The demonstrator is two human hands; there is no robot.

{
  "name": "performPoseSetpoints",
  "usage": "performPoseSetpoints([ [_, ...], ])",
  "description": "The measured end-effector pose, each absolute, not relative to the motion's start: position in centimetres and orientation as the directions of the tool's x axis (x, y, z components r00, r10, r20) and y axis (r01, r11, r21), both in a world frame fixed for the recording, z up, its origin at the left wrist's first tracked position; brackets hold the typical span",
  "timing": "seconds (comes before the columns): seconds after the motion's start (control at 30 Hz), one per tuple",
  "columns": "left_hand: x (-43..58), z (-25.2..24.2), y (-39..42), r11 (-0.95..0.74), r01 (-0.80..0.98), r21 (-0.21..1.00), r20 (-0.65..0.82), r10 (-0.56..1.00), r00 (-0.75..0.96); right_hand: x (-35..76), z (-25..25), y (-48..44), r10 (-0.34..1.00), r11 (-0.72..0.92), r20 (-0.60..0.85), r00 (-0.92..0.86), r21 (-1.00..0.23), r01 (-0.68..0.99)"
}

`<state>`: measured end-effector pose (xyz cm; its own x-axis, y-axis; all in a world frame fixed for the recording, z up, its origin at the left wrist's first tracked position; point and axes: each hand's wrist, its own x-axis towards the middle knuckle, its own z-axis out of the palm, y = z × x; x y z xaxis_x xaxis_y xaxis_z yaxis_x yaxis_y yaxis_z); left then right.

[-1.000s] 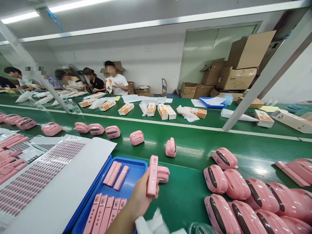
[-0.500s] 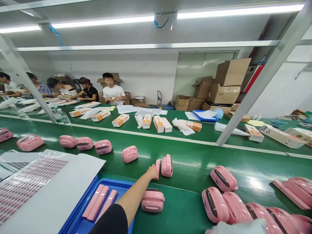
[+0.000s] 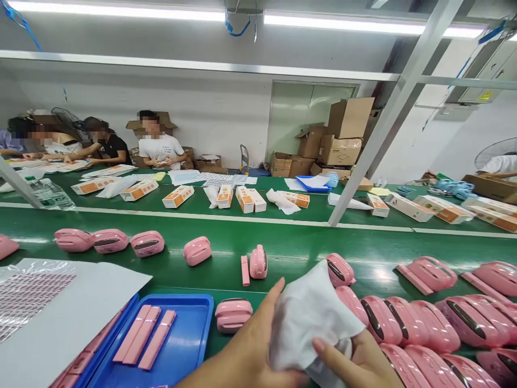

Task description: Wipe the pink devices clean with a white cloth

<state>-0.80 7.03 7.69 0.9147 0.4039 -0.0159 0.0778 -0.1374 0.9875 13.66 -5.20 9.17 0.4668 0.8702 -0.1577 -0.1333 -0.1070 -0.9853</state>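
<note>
A crumpled white cloth point(image 3: 311, 318) is bunched low in the middle of the view. My left hand point(image 3: 258, 334) cups its left side, thumb up along the edge and fingers partly hidden beneath. From the right, my right hand point(image 3: 347, 361) grips the cloth's lower part, thumb pressed on top. Whether something lies inside the folds is hidden. Just beyond my left hand sits a glossy pink plastic housing point(image 3: 234, 315). Farther off, a slim pink bar point(image 3: 245, 270) stands beside another pink housing point(image 3: 258, 262) with a dark strip.
A blue tray point(image 3: 189, 328) holds 3 pink bars point(image 3: 137, 334). White sheets point(image 3: 100, 302) overlie its left side. Many pink housings point(image 3: 420, 323) crowd the right. Orange-and-white boxes point(image 3: 177, 196) line the far bench behind a metal post point(image 3: 375, 124); people sit beyond.
My left hand has let go of the pink bar, which stays beside the housing, and has come back to the white cloth. My right hand has come into view. The view has turned right.
</note>
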Motion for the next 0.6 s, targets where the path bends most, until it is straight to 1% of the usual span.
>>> performPoseSetpoints([
  [0.07,-1.6,8.3,6.1,-0.207,0.108,0.972,0.007,0.489,0.872,13.4,9.3,-5.5,0.903,-0.096,-0.119,0.413,-0.992,-0.076],
  [0.13,-2.1,9.3,5.8,-0.298,0.097,0.95,0.065,0.49,0.87,13.6,9.1,-5.9,0.932,-0.113,-0.111,0.345,-0.993,-0.016],
  [0.2,-2.6,10.6,5.7,-0.401,0.091,0.912,0.089,0.407,0.909,13.9,8.9,-6.4,0.956,-0.116,-0.114,0.272,-0.993,-0.009],
  [0.27,-3.3,12.1,5.7,-0.478,0.1,0.872,0.057,0.302,0.951,14.1,8.8,-6.9,0.971,-0.097,-0.106,0.214,-0.994,-0.055],
  [0.33,-4.3,13.3,5.7,-0.515,0.104,0.851,0.013,0.219,0.976,14.3,9.2,-7.5,0.978,-0.1,-0.112,0.178,-0.992,-0.075],
  [0.37,-4.9,13.8,5.8,-0.519,0.103,0.849,-0.002,0.192,0.981,14.4,9.5,-7.8,0.978,-0.117,-0.123,0.171,-0.992,-0.042],
  [0.4,-5.5,14.2,5.9,-0.515,0.111,0.85,-0.017,0.182,0.983,14.5,9.8,-8.0,0.977,-0.138,-0.132,0.167,-0.99,0.026],
  [0.47,-6.6,14.6,6.2,-0.478,0.156,0.864,-0.06,0.21,0.976,14.8,10.5,-8.4,0.982,-0.16,-0.135,0.132,-0.966,0.204],
  [0.53,-7.6,14.7,6.6,-0.412,0.211,0.887,-0.083,0.307,0.948,15.2,11.0,-8.7,0.992,-0.123,-0.105,0.074,-0.938,0.324],
  [0.6,-8.1,14.3,6.9,-0.281,0.204,0.938,-0.058,0.454,0.889,15.9,11.3,-8.8,0.997,-0.063,-0.044,0.068,-0.949,0.309],
])
